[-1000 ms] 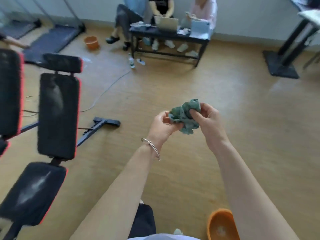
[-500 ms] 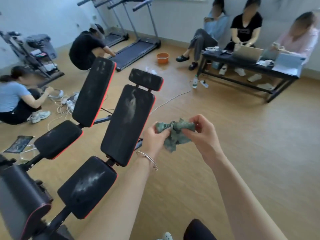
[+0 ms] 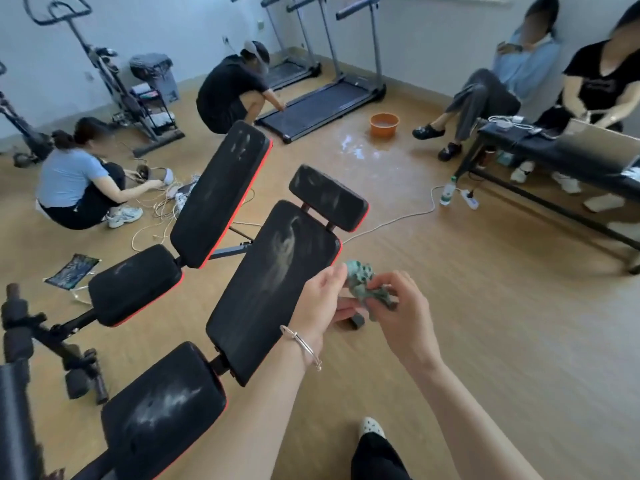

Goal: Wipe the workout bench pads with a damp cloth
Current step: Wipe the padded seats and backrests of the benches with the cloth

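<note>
Lowered slightly, left hand (image 3: 320, 303) and right hand (image 3: 405, 317) pinch the cloth (image 3: 363, 280).

Cloth (image 3: 363, 282) out in front of me, near bench (image 3: 221, 364) to my left.
I hold the cloth between my left hand (image 3: 320, 299) and right hand (image 3: 403, 313), just right of the back pad (image 3: 270, 289). The seat pad (image 3: 162, 410) lies nearer me, the headrest (image 3: 329, 197) beyond. A second bench (image 3: 221, 192) stands further left. Behind both, a treadmill (image 3: 322, 105) runs towards the wall, with a bucket (image 3: 384, 124) on the floor to its right. A table (image 3: 554, 157) stands far right, a bottle (image 3: 447, 194) beside its leg.
</note>
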